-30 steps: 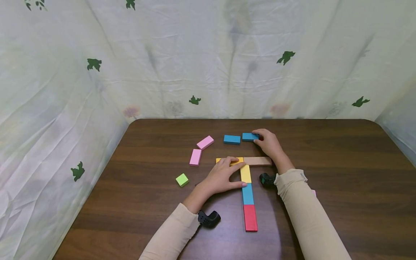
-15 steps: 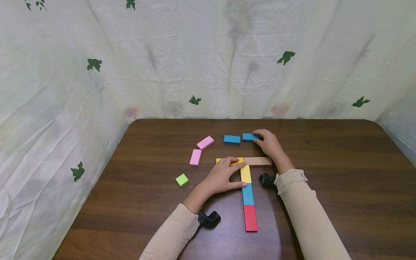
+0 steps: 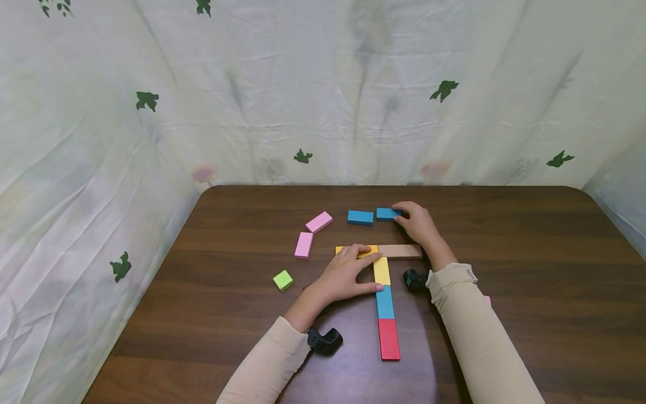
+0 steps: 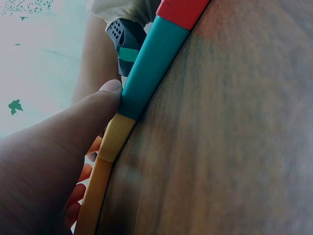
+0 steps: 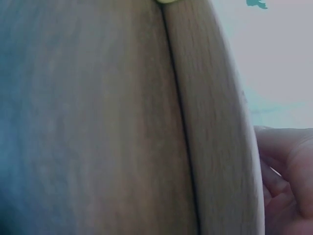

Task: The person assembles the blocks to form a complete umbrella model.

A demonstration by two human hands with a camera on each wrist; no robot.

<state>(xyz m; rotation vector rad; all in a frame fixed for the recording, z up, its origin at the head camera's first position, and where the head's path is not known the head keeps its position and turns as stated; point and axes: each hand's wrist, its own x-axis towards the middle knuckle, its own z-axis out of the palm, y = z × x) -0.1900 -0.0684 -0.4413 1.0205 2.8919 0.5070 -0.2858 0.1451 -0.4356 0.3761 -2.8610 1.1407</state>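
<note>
In the head view, my left hand (image 3: pixel 343 275) lies with spread fingers over the horizontal orange-yellow block (image 3: pixel 374 248), its thumb tip against the blue block (image 4: pixel 154 63) in a column. That column runs from a pale yellow block (image 3: pixel 382 271) through the blue one to a red block (image 3: pixel 388 340). A plain wooden block (image 3: pixel 401 251) continues the horizontal bar to the right. Farther back, my right hand (image 3: pixel 420 225) pinches the right end of a darker blue block (image 3: pixel 386 214) between thumb and fingers. A second dark blue block (image 3: pixel 360 217) lies just left of it, a small gap between.
Two pink blocks (image 3: pixel 319 222) lie left of the blue pair, nearly touching at their corners. A green block (image 3: pixel 283 280) sits nearer, left of my left hand. Part of another pink block (image 3: pixel 487 300) shows beside my right sleeve. Behind the brown table (image 3: pixel 530 235) hangs a pale curtain.
</note>
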